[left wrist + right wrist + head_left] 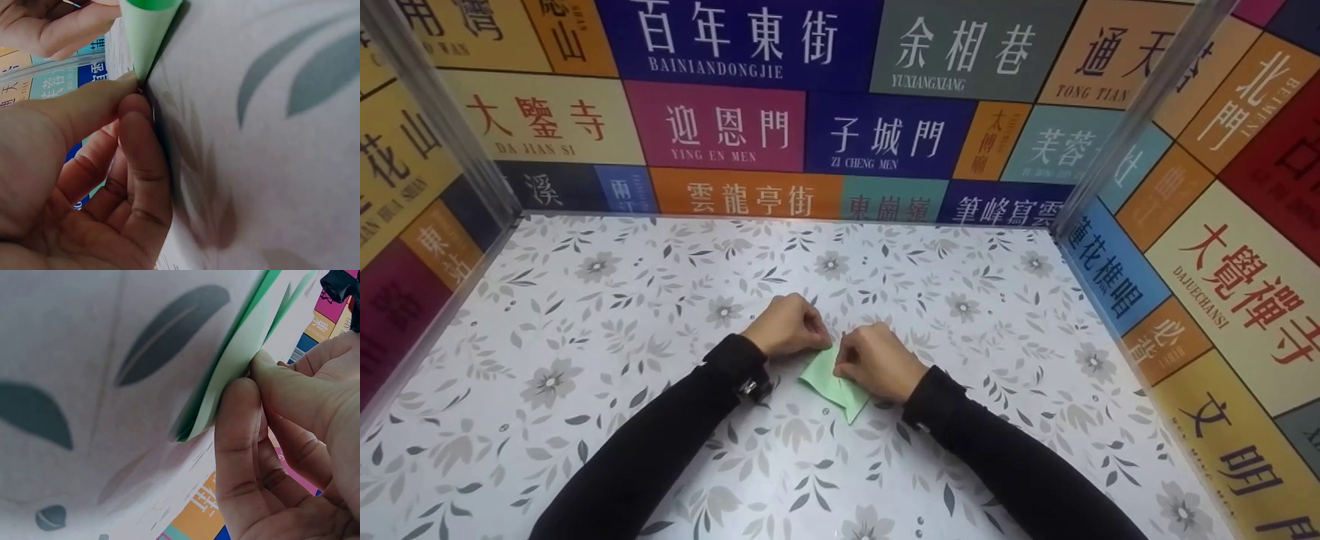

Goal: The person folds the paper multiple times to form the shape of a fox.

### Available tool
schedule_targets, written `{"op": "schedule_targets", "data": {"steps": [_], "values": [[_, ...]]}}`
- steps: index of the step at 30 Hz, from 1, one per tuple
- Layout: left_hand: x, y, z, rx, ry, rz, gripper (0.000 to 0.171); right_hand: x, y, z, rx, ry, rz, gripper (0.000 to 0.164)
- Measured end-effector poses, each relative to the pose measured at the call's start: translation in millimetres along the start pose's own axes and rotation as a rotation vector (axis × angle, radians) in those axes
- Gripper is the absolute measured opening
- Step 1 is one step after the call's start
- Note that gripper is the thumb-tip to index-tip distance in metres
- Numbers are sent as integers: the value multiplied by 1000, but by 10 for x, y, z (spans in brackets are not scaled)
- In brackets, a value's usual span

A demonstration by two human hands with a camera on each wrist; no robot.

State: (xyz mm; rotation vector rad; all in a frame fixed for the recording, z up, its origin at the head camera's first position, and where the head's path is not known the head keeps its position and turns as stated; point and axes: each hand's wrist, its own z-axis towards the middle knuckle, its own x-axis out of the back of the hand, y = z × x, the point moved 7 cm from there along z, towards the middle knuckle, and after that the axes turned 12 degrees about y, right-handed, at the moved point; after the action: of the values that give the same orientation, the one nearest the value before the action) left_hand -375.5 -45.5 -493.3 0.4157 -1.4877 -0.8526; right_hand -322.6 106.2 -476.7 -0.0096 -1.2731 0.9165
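A small piece of light green paper (826, 379), folded into layers, lies on the table between my hands. My left hand (789, 327) pinches its far left corner between thumb and index finger; in the left wrist view that end of the green paper (151, 34) narrows to a point at the fingertips. With thumb and index finger, my right hand (881, 361) pinches the paper's right side. Folded layers of the green paper (236, 365) stand slightly apart beside those fingertips in the right wrist view. One pointed corner faces toward me.
The white table (660, 397) has a grey leaf and flower print. Colourful panels with Chinese lettering (720, 124) rise behind it and along both sides. Clear upright posts (1140, 112) stand at the back corners. Black sleeves (660, 435) cover both forearms.
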Motion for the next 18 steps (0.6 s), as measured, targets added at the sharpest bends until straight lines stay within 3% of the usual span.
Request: {"op": "schedule_targets", "data": {"steps": [4,15,18], "values": [[13,47,4,-19,19,23,6,7,-4,-3,2,6,-8,9],[16,140,-67,-257,70,86,9,3,-48,-5,25,1,-10,10],[18,145,-111,-285,63,91,9,8,-45,-13,25,7,-18,10]]}}
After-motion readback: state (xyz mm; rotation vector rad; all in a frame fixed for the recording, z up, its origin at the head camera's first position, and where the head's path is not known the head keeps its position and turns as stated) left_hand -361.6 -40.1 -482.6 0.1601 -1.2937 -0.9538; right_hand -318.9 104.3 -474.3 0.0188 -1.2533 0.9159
